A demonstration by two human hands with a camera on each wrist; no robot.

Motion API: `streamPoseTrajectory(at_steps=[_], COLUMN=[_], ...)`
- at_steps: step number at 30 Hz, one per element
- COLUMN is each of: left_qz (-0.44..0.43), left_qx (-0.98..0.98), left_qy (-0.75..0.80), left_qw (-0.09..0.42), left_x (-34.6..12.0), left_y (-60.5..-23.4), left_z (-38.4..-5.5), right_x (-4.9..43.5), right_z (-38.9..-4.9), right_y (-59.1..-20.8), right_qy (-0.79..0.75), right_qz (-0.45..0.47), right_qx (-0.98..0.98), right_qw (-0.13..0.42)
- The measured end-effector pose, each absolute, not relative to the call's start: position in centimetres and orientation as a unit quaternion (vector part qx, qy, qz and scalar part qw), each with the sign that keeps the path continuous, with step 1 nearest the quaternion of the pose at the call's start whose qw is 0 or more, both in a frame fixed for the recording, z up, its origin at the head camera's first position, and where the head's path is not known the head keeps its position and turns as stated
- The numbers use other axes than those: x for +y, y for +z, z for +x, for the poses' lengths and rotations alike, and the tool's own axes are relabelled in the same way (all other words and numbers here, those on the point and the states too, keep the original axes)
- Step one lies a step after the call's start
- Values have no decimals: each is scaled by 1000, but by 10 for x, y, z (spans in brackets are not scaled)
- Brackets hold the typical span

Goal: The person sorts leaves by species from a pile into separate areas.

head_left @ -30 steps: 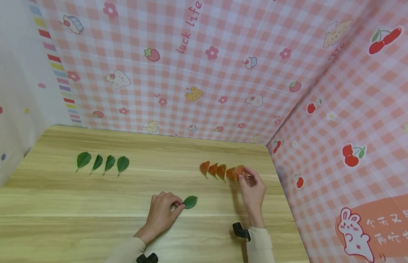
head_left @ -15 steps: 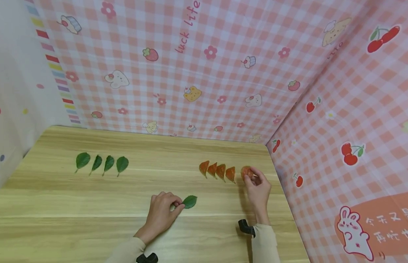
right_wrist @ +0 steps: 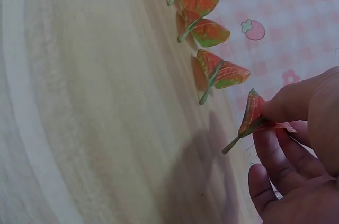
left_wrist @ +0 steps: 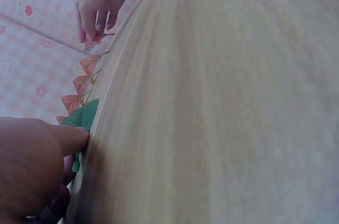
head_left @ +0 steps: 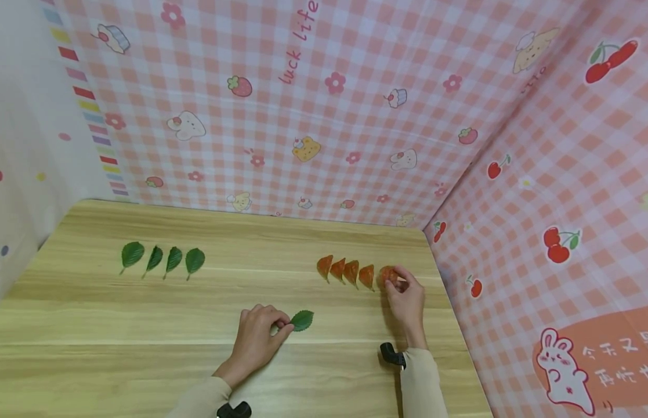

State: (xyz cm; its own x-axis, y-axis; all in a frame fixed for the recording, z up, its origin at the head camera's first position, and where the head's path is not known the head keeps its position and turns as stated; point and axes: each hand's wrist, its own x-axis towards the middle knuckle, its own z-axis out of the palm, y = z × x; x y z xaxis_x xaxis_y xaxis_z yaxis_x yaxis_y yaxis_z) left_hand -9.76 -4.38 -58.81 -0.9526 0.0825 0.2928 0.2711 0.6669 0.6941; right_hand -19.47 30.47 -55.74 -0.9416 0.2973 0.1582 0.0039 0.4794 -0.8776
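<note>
My right hand pinches an orange-red leaf between thumb and fingers, at the right end of a row of similar orange leaves. In the right wrist view this leaf is folded along its middle, its stem pointing down and left. Nearer the middle of the table, my left hand pinches a green leaf with toothed edges by its stem end. The left wrist view shows the thumb over that green leaf; its lower part is partly hidden by the fingers.
Several green leaves lie in a row at the back left of the wooden table. A pink checked cloth wall rises behind the table, and another cloth wall borders its right edge.
My right hand first moved right with its orange leaf, away from the row, then slightly back left toward it. The left hand and its green leaf have stayed in place.
</note>
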Motion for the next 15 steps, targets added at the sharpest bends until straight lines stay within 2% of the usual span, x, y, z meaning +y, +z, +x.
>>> streamPoseTrajectory(at_steps=[15], left_qz=[-101], left_qx=[-905], left_qy=[-395], left_qw=[123], left_x=[-44], left_y=[-590], left_z=[-98], right_x=[305], right_z=[-200], right_y=[-569], right_qy=[456], right_qz=[-68], right_qx=[-875], right_qw=[145])
